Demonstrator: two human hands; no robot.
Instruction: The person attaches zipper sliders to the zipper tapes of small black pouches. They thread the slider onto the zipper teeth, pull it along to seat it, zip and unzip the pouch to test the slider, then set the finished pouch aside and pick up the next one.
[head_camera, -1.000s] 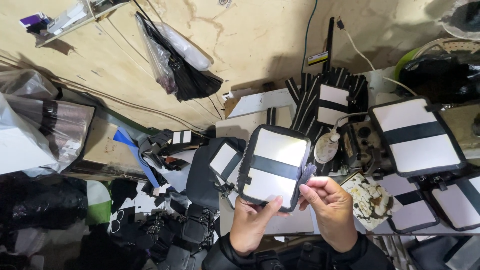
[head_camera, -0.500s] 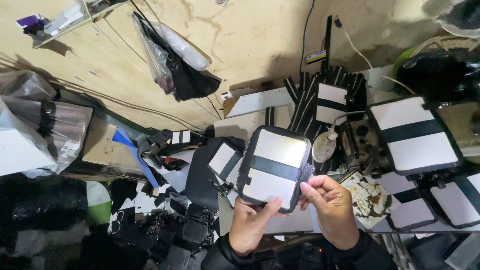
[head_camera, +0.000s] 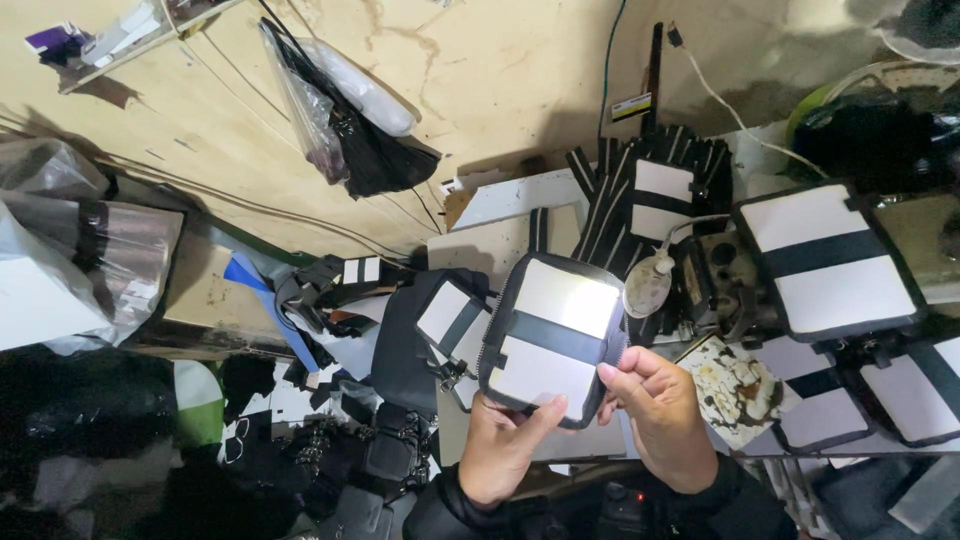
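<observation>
From the head camera, both hands hold one black zip pouch (head_camera: 553, 338) with two white panels and a black band across its middle, raised in front of the person, above the cluttered bench. The left hand (head_camera: 503, 448) grips its lower edge, thumb laid over the front, fingers curled behind. The right hand (head_camera: 660, 415) pinches the lower right corner, fingers bent. A larger matching pouch (head_camera: 825, 260) lies well to the right. A clear plastic bag (head_camera: 340, 120) of dark goods hangs on the beige wall, with a small yellow-and-white label (head_camera: 632, 106) further right.
</observation>
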